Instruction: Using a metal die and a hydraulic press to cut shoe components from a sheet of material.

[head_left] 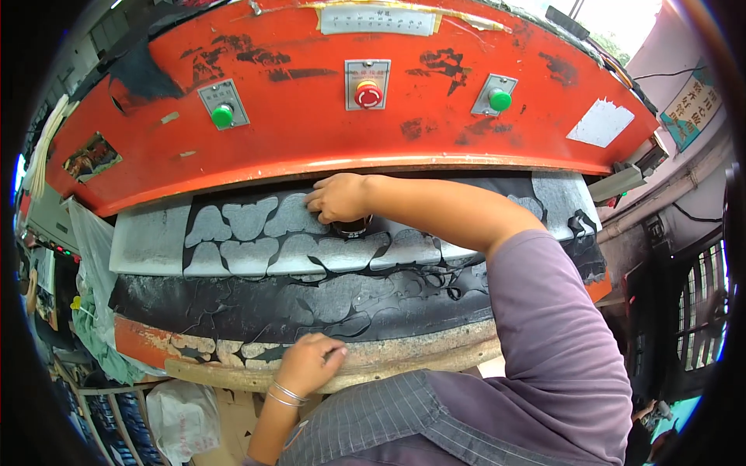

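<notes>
Over the cut black sheet (175, 299): left hand (312, 362) near, right hand (340, 199) far.
Nearest, worn wooden edge (435, 363) of the table; left hand just over it, half open, fingers loosely curled, thumb apart, empty as far as visible, thin metal bangles (287, 394) at the wrist. Beyond, black sheet, wrinkled in its near part; in its far part, rows of rounded cut-outs baring a pale grey slab (148, 241). Farther, right hand, bent down with fingers curled, close above a dark piece (353, 227); impossible to tell whether gripping it. Farthest, orange press front (287, 124): red button (368, 95) between two green buttons (500, 100).
</notes>
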A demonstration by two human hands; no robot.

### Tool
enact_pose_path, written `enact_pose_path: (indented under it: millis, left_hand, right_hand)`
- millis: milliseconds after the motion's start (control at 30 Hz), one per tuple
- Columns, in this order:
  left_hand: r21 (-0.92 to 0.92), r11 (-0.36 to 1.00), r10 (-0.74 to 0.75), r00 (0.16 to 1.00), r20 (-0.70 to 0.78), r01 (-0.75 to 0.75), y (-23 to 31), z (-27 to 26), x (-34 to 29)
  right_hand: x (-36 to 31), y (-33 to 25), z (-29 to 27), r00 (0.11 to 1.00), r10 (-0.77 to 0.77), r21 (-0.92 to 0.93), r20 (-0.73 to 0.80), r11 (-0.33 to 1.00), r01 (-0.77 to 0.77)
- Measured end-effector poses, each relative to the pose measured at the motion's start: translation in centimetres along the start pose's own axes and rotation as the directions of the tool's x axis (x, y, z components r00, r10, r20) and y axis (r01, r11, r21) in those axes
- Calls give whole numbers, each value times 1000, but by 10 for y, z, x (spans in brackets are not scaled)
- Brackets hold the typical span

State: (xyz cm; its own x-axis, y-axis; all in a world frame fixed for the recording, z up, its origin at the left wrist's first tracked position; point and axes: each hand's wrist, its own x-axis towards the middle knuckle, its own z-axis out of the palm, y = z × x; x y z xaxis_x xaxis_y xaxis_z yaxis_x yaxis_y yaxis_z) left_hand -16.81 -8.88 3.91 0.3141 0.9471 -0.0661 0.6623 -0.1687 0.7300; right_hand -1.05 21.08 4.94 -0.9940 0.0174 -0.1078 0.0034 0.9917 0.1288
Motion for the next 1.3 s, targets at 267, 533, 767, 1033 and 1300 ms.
enact_pose_path:
  millis: [267, 533, 767, 1033, 1300]
  left_hand:
    - [29, 973, 225, 919, -325, -228, -3, -32, 110]
    - [10, 975, 219, 952, -214, -222, -19, 28, 193]
    - [108, 972, 228, 950, -212, -209, -20, 42, 188]
    - [103, 970, 237, 948, -211, -220, -21, 33, 185]
    - [133, 967, 238, 955, -178, -217, -16, 24, 187]
  right_hand:
    - [-67, 10, -44, 941, 310, -51, -139, 946, -320]
    - [-141, -57, 16, 131, 989, 367, 75, 95, -925]
    - [-194, -110, 43, 170, 973, 709, -156, 230, -666]
    - [-183, -129, 55, 198, 936, 558, -292, 335, -759]
    - [-181, -128, 58, 207, 910, 497, -361, 375, -783]
